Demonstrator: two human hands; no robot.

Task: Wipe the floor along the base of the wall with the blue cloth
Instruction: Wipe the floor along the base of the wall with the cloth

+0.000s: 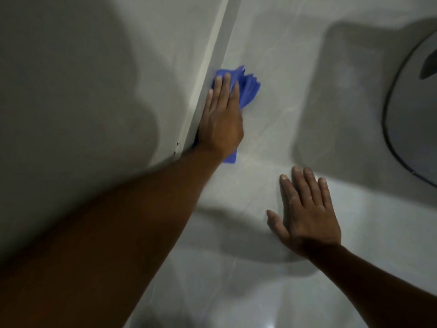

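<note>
A crumpled blue cloth [248, 87] lies on the pale tiled floor [283, 55] right against the base of the wall [214, 67]. My left hand [220, 119] presses flat on the cloth, fingers pointing away from me, its edge touching the skirting. Part of the cloth sticks out beyond my fingertips and a corner shows under my wrist. My right hand [305, 214] rests palm down on the bare floor nearer to me, fingers spread, holding nothing.
The grey wall [82, 91] fills the left side. A large rounded white object with a dark rim [402, 110] stands on the floor at the right edge. Shadows fall across the glossy tiles.
</note>
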